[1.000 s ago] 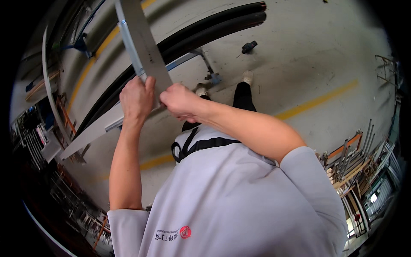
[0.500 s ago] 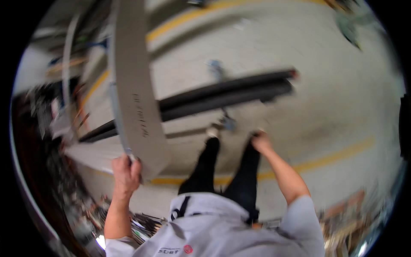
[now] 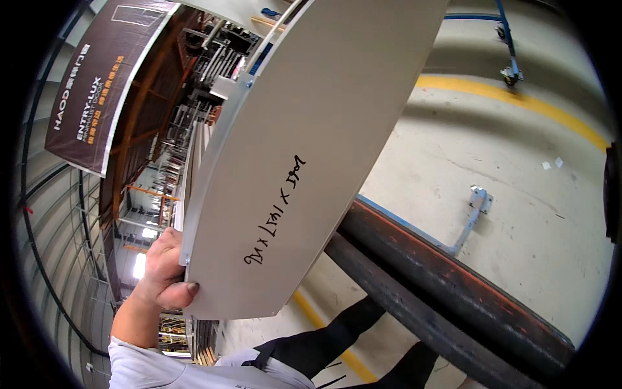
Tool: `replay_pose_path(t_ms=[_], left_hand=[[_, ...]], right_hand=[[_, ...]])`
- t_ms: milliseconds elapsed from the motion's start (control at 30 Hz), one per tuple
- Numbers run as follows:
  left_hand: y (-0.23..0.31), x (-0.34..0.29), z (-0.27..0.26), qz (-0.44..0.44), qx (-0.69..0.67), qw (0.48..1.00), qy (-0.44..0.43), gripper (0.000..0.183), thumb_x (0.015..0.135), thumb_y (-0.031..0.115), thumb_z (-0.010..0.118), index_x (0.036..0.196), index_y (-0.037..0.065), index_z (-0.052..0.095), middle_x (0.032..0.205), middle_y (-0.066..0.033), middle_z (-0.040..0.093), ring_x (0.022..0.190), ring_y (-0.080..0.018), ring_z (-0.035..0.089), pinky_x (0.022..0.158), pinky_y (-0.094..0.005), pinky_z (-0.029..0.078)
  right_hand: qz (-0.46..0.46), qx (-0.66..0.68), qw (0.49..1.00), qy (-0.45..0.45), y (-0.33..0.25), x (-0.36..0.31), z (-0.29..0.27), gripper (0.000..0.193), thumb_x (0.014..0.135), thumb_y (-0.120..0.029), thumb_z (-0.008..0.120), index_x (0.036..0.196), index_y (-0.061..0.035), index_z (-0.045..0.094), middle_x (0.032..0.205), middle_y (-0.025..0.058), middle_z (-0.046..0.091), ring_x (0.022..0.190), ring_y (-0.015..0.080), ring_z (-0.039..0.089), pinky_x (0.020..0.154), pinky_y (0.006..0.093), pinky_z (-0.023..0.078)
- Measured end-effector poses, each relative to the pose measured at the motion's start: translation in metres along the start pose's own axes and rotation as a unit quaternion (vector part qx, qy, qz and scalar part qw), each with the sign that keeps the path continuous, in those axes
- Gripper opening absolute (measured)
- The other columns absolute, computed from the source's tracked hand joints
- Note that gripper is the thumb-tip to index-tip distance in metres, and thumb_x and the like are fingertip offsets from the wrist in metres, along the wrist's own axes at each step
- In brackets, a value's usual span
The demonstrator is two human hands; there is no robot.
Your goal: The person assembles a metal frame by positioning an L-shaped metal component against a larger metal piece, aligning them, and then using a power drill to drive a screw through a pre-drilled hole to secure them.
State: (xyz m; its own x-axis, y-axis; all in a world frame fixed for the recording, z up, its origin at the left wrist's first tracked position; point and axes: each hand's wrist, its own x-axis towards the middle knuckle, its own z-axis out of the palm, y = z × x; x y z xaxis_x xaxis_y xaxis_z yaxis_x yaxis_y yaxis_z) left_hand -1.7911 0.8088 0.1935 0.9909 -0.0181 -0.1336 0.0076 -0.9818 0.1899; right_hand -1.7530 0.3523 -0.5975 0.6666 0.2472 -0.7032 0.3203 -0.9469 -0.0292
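My left hand (image 3: 167, 271) grips the near left corner of a large flat beige panel (image 3: 304, 110), its thumb against the edge and the fingers partly hidden behind it. Black handwriting runs across the panel's broad face, and a pale metal strip (image 3: 217, 159) lines its left edge. The panel stands tilted and reaches away past the top of the view. Beside its lower right edge lie two long dark padded bars (image 3: 427, 318) on a blue metal frame (image 3: 408, 228). I do not see my right hand.
Another blue frame with casters (image 3: 510, 72) stands at the far right, near a yellow floor line (image 3: 544, 113). Racks crowded with metal stock (image 3: 223, 61) line the left, below a dark banner (image 3: 107, 78). My legs (image 3: 324, 347) are close to the bars.
The view has swung and tilted, and the panel now fills the middle, with the padded bars lower right. My left hand keeps its hold. My right hand has left the view.
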Motion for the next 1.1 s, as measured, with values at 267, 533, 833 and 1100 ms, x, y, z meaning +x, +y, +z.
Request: replay_pose_path(t_ms=[267, 533, 833, 1100], left_hand=[[-0.003, -0.01, -0.023, 0.028, 0.028, 0.999, -0.008, 0.03, 0.075, 0.024, 0.063, 0.094, 0.001, 0.065, 0.061, -0.0078, 0.057, 0.051, -0.0297, 0.058, 0.051, -0.0402, 0.044], [-0.008, -0.024, -0.017, -0.061, 0.045, 0.994, -0.078, 0.034, 0.084, 0.038, 0.065, 0.082, 0.004, 0.06, 0.059, -0.0155, 0.059, 0.061, -0.0377, 0.063, 0.06, -0.0497, 0.05], [-0.009, -0.022, -0.027, -0.052, -0.035, 0.996, -0.057, 0.044, 0.089, 0.044, 0.061, 0.079, 0.001, 0.066, 0.073, -0.0193, 0.068, 0.072, -0.0388, 0.068, 0.07, -0.0481, 0.055], [0.001, -0.004, -0.035, 0.006, -0.042, 0.996, -0.084, 0.049, 0.092, 0.047, 0.06, 0.085, -0.001, 0.07, 0.086, -0.0215, 0.072, 0.087, -0.0391, 0.07, 0.08, -0.0472, 0.055]], right_hand=[[-0.126, 0.006, 0.99, 0.054, -0.003, -0.095, -0.057, 0.032, 0.088, -0.019, 0.062, 0.117, -0.0043, 0.062, 0.117, 0.0207, 0.064, 0.113, 0.0393, 0.059, 0.098, 0.0532, 0.044], [-0.195, 0.377, 0.895, -0.136, -0.078, -0.461, -0.417, 0.042, 0.076, -0.036, 0.074, 0.098, -0.0012, 0.068, 0.083, 0.0141, 0.072, 0.078, 0.0339, 0.07, 0.074, 0.0475, 0.055], [-0.149, 0.887, 0.243, -0.363, -0.119, -0.513, -0.47, 0.067, 0.096, -0.061, 0.033, 0.114, -0.0022, 0.062, 0.089, 0.0204, 0.067, 0.096, 0.0429, 0.061, 0.105, 0.0694, 0.032], [-0.075, 0.97, 0.189, -0.133, -0.192, -0.569, -0.507, 0.08, 0.092, -0.076, 0.034, 0.106, -0.0025, 0.063, 0.083, 0.013, 0.063, 0.09, 0.0333, 0.058, 0.088, 0.057, 0.044]])
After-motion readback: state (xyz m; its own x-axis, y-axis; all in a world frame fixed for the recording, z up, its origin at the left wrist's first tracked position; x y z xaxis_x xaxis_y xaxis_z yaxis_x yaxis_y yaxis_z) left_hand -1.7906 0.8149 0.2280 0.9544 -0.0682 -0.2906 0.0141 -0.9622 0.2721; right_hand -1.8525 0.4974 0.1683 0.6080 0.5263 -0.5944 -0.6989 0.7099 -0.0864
